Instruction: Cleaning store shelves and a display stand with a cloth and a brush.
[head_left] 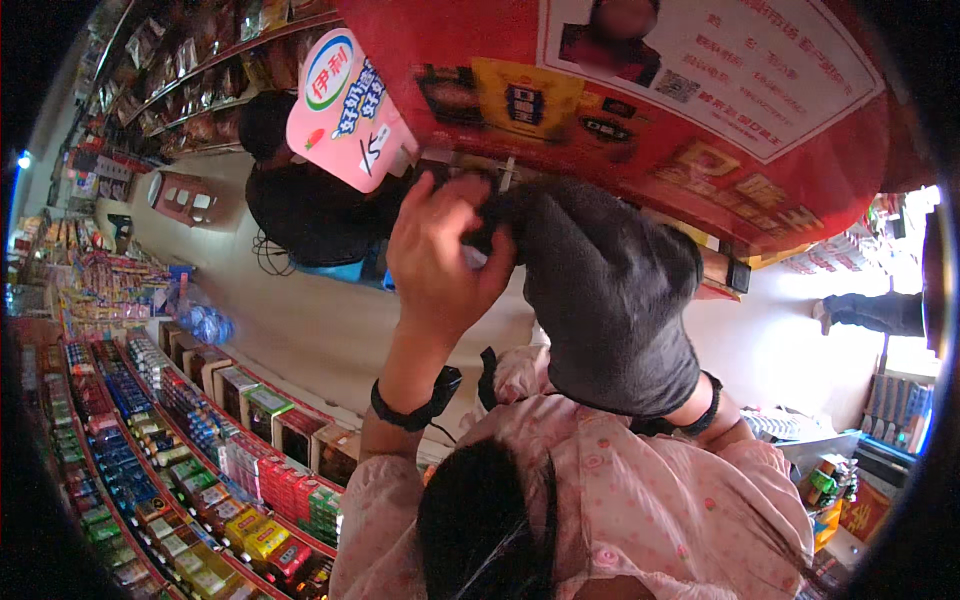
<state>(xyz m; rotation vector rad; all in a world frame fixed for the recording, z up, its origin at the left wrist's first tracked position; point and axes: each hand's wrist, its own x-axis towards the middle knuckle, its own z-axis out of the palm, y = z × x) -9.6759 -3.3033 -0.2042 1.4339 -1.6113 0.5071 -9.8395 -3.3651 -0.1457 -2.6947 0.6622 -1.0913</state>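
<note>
My left hand (440, 250) is raised in front of me, with its fingers pinched on the top edge of a dark grey cloth (610, 300). The cloth covers my right hand like a mitt, so only the wrist of my right hand (722, 420) shows below it. Each wrist carries a black band (415, 410). My pink dotted sleeves (640, 490) and dark hair (480, 520) fill the lower edge of the view.
A big red banner (700, 150) with a white poster hangs just behind my hands, with a pink sign (345, 110) beside it. Shelves of packaged goods (170, 440) run along the left. A person in dark clothes (300, 200) stands beyond, and another person's legs (870, 312) show at right.
</note>
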